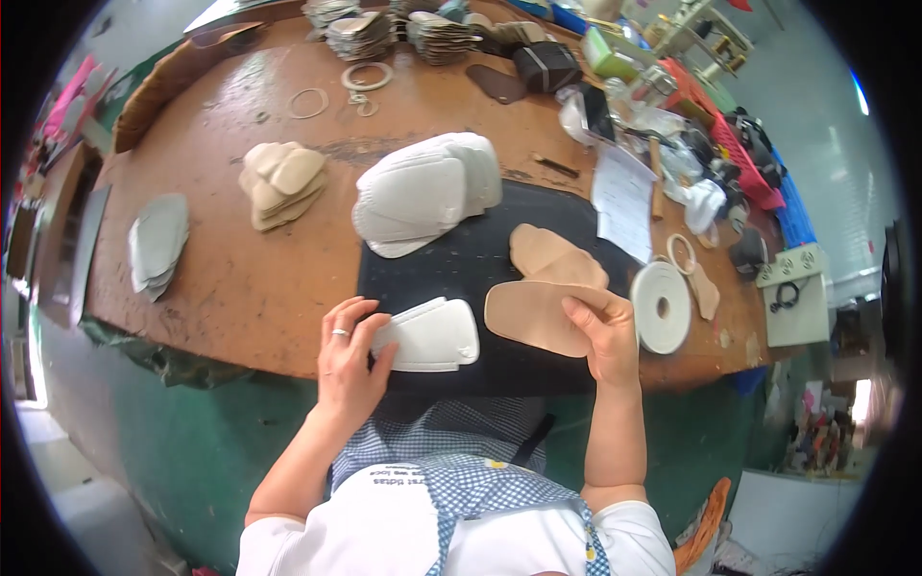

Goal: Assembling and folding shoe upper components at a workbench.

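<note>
A smooth tan pad (533,315) was pinched by the right hand (609,334), four o'clock; the left (351,357), eight, seemingly pinched white pads (434,336).

Scuffed brn worktable (230,312) w/ glare; grn flr (192,432) below; shelf rack (709,40) far R.

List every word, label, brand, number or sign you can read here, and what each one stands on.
White cloth at the chest: dark printed lettering, upside down in this view; wording not copied here.
White paper sheet: faint marks, too small to read.
White socket box: any markings are too small to read.
White pieces and tan piece in the hands: no legible text.
</note>
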A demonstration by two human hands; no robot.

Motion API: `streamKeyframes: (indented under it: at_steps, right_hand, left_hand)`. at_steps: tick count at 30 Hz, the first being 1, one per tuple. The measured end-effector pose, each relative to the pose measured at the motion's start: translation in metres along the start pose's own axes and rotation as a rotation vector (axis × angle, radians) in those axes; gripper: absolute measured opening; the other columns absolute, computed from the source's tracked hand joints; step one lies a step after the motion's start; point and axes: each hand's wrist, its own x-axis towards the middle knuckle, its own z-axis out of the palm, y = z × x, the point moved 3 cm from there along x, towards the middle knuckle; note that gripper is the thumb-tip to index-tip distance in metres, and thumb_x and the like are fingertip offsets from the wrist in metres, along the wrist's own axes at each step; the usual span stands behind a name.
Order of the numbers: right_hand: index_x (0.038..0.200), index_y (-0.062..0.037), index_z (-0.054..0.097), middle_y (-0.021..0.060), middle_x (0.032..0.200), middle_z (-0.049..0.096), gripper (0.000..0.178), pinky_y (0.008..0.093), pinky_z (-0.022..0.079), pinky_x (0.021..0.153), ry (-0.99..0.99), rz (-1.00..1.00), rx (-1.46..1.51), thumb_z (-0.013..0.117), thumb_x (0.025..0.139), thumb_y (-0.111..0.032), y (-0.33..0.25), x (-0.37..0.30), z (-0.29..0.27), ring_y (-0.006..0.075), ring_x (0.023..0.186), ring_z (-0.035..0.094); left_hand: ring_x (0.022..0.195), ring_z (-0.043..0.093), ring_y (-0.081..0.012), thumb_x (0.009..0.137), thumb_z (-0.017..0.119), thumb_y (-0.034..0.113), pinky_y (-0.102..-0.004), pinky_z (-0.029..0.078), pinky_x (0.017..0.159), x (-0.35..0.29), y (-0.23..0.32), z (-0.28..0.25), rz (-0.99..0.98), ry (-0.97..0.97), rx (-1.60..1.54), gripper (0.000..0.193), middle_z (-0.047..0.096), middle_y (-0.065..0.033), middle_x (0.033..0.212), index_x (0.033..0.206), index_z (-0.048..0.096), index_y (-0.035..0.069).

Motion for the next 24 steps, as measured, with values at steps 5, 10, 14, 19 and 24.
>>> streamKeyframes:
  at_steps: [5, 10, 14, 19, 24]
  right_hand:
    - [0.109, 0.0003, 0.076, 0.0001, 0.097, 0.073, 0.015, 0.0219, 0.049, 0.081, -0.026, -0.018, -0.04, 0.071, 0.095, 0.001, 0.028, 0.007, 0.035, 0.0074, 0.089, 0.065]
    - [0.108, 0.0, 0.076, -0.0014, 0.093, 0.073, 0.014, 0.0217, 0.05, 0.077, -0.059, 0.044, -0.077, 0.073, 0.095, 0.0, 0.043, 0.011, 0.059, 0.0063, 0.084, 0.065]
    - [0.109, -0.0004, 0.074, 0.0003, 0.095, 0.074, 0.014, 0.0221, 0.052, 0.078, -0.089, 0.095, -0.041, 0.072, 0.095, -0.001, 0.048, 0.008, 0.072, 0.0076, 0.084, 0.066]
    - [0.111, -0.0027, 0.069, 0.0045, 0.103, 0.074, 0.014, 0.0263, 0.056, 0.083, -0.113, 0.165, 0.231, 0.07, 0.097, -0.001, 0.057, 0.002, 0.08, 0.0117, 0.091, 0.07]
    - [0.123, -0.0031, 0.062, 0.0084, 0.117, 0.07, 0.031, 0.0282, 0.056, 0.089, -0.117, 0.236, 0.225, 0.073, 0.095, -0.005, 0.058, -0.005, 0.083, 0.0134, 0.104, 0.068]
  left_hand:
    - [0.119, 0.059, -0.0377, 0.081, 0.077, -0.001, -0.0464, 0.05, 0.1, -0.002, 0.01, -0.015, -0.002, 0.1, -0.1, 0.034, 0.066, -0.0139, 0.122, 0.113, 0.067, 0.003]
    - [0.113, 0.063, -0.0339, 0.08, 0.077, -0.005, -0.0413, 0.053, 0.094, -0.01, 0.005, -0.022, -0.012, 0.111, -0.119, 0.035, 0.067, -0.0134, 0.12, 0.113, 0.069, 0.004]
    - [0.108, 0.066, -0.0213, 0.091, 0.075, 0.002, -0.0326, 0.056, 0.09, -0.009, 0.009, -0.018, -0.303, -0.041, -0.579, 0.031, 0.067, -0.0124, 0.121, 0.12, 0.065, -0.001]
    - [0.088, 0.07, -0.0126, 0.1, 0.071, 0.011, -0.0273, 0.057, 0.081, 0.015, 0.015, 0.003, -0.623, -0.233, -1.269, 0.025, 0.072, -0.0078, 0.101, 0.12, 0.063, -0.003]
    - [0.076, 0.069, -0.0107, 0.098, 0.074, 0.012, -0.0253, 0.056, 0.07, 0.03, 0.026, 0.008, -0.562, -0.187, -1.314, 0.015, 0.073, -0.0058, 0.085, 0.101, 0.066, 0.0]
